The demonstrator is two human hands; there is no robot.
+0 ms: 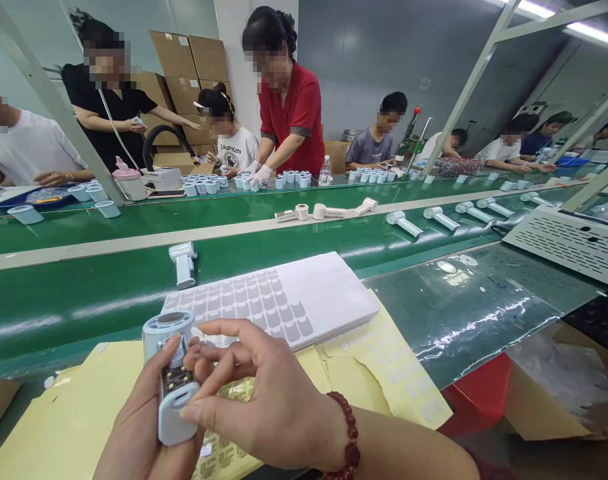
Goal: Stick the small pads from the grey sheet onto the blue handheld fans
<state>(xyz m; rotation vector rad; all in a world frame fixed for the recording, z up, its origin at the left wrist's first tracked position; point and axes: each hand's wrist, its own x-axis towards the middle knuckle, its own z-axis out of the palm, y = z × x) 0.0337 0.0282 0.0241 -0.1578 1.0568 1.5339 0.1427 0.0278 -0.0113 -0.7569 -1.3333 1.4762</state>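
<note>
Our left hand (139, 427) grips the fan (174, 400); our right hand (269, 400) pinches at its front (sticker unseen); we should hold it steady.

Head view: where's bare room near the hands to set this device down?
Bare: the near belt left of the lone device, and the benchtop between the sticker stack and the perforated panel. Crowded: yellow sheets under the left hand, held device and right hand; the far lane's row of devices.
</note>
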